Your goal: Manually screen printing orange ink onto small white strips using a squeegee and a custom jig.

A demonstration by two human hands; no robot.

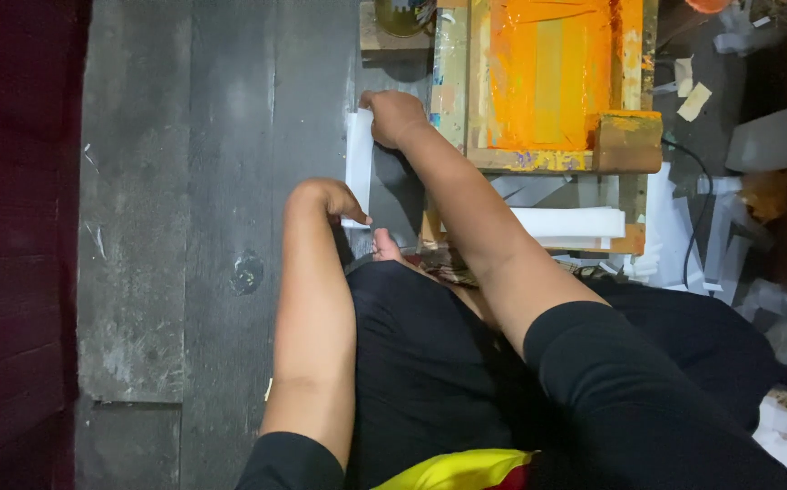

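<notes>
Fingers: a white sheet [358,154] is pinched at its near end by the left hand [332,198] and at its far end by the right hand [394,116].
Sheet: held over the dark plank floor [185,181].
Beyond: a wooden printing frame [547,82] smeared with orange ink is seen, with stacked white paper [570,223] beside it.

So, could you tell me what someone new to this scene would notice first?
Most likely the wooden printing frame at top centre, its screen smeared with bright orange ink. Just left of it, the right hand and the left hand grip the far and near ends of a white sheet above the dark plank floor. A stack of white paper lies below the frame, with scraps scattered to the right.
</notes>
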